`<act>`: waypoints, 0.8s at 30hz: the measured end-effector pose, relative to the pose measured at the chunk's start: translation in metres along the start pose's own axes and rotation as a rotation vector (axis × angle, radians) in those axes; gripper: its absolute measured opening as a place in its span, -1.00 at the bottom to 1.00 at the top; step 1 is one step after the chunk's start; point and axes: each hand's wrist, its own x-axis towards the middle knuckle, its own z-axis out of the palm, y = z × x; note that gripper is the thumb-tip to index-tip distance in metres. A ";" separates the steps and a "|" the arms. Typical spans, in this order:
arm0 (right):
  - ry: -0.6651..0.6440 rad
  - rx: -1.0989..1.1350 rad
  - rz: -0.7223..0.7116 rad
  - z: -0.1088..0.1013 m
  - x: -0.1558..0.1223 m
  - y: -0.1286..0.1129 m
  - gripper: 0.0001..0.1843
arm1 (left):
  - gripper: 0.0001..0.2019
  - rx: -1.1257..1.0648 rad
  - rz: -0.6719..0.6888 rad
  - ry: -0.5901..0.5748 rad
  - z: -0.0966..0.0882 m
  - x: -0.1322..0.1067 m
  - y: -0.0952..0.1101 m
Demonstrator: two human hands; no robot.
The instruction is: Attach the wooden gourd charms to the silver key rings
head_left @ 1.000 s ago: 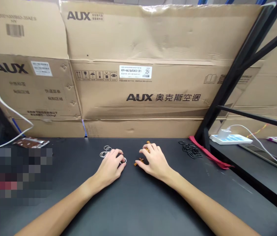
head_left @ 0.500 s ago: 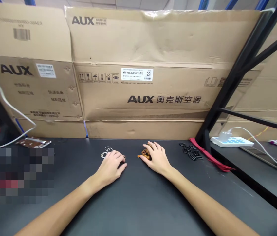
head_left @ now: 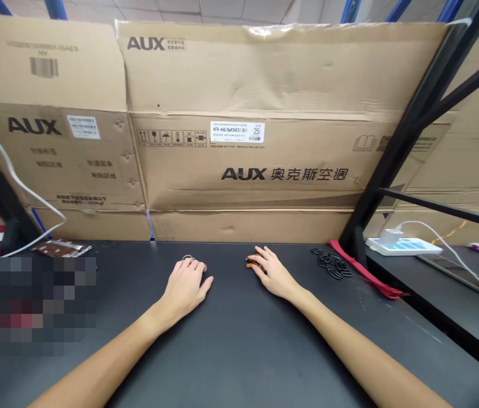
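On the dark tabletop (head_left: 239, 340), my left hand (head_left: 186, 283) lies palm down over some thin white rings (head_left: 188, 257). Only their far edge shows past my fingertips. The thumb is stretched out to the side and the fingers are extended. To the right, my right hand (head_left: 274, 275) rests with its fingers spread over a small bunch of brown beads (head_left: 249, 264). Most of the bunch is hidden beneath the fingers, and I see no grip on it. A loose pile of black rings (head_left: 333, 265) lies further right, apart from both hands.
Large cardboard boxes (head_left: 248, 226) stand along the back edge. A red strap (head_left: 364, 275) lies by a black metal post (head_left: 386, 170). Beyond it is a white power strip (head_left: 409, 247) with a cable. A brown packet (head_left: 59, 248) and a blurred-out patch are at left.
My left hand has shifted slightly left and now covers more of the white rings. My right hand has slid slightly right with the beads, covering more of them. The view has tilted slightly.
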 end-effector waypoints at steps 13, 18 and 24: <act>-0.010 0.092 -0.171 -0.006 -0.011 -0.058 -0.65 | -0.83 0.037 -0.004 0.032 -0.004 0.005 -0.008; -0.192 0.149 -0.154 -0.006 -0.010 -0.067 -0.47 | -0.65 -0.257 0.187 -0.097 -0.003 -0.002 0.009; -0.294 0.069 -0.038 -0.007 -0.009 -0.064 -0.39 | -0.46 -0.264 0.136 -0.299 0.002 -0.005 0.018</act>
